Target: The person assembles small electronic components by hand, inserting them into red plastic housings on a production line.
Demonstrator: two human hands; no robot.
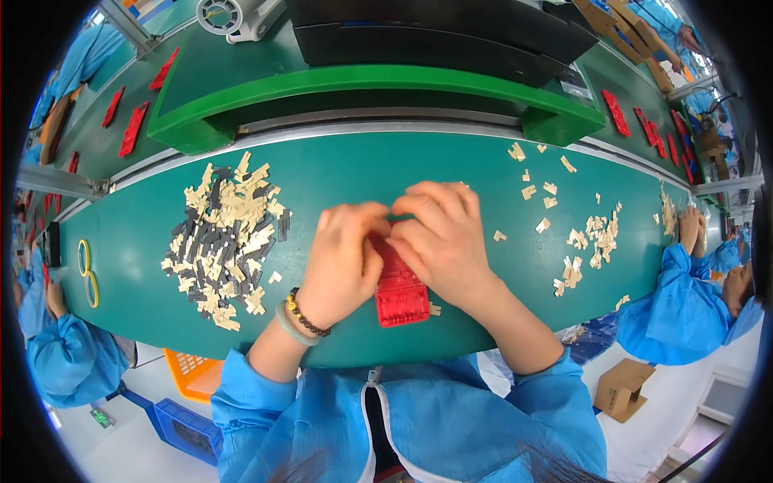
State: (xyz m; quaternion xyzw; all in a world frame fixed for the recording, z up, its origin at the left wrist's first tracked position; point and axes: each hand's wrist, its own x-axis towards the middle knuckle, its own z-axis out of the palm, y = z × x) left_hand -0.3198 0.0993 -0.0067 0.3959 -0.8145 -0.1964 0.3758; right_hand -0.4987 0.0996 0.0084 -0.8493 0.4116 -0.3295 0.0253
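A red plastic housing (403, 306) with small moulded details lies on the green table in front of me, its lower end showing between my hands. My left hand (346, 245) is closed around the upper left of the housing, thumb along its side. Curled fingers of my right hand (443, 237) meet the left fingertips over the housing's upper end. Whatever small thing the right fingers pinch is hidden. To the left lies a heap of cream and dark grey small flat pieces (221, 241). Loose cream pieces (600, 237) are scattered on the right.
Two yellow-rimmed rings (84, 258) lie at the table's left. A green-edged shelf (346, 80) carrying a black box (435, 32) spans the back. Red parts (133, 129) sit on the belt behind. Co-workers' blue sleeves (672, 298) flank both sides. An orange crate (193, 374) stands below left.
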